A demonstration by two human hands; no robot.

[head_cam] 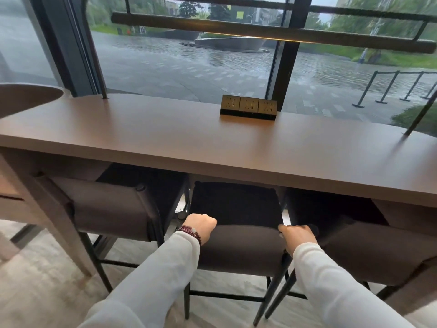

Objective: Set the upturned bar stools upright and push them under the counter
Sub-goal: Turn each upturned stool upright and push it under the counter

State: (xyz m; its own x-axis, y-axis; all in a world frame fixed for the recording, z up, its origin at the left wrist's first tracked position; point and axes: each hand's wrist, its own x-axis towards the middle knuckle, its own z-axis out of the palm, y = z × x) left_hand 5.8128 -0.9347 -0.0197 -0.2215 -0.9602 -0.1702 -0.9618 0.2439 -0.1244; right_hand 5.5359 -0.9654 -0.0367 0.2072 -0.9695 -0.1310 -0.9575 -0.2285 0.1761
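Three bar stools stand upright along the brown counter [212, 147], their dark seats tucked under its front edge. The middle stool [238, 247] has a brown padded backrest and thin black legs. My left hand [201, 227] grips the left top corner of that backrest, fingers curled over it. At the right top corner, my right hand [296, 234] grips the same backrest. The left stool [111, 207] and the right stool [369, 252] stand close on either side, untouched by my hands.
A block of gold power sockets [248, 107] sits at the counter's back edge by the window. Thin black posts [416, 117] rise from the counter top. A counter leg [59, 223] stands at the left. Light floor lies below the stools.
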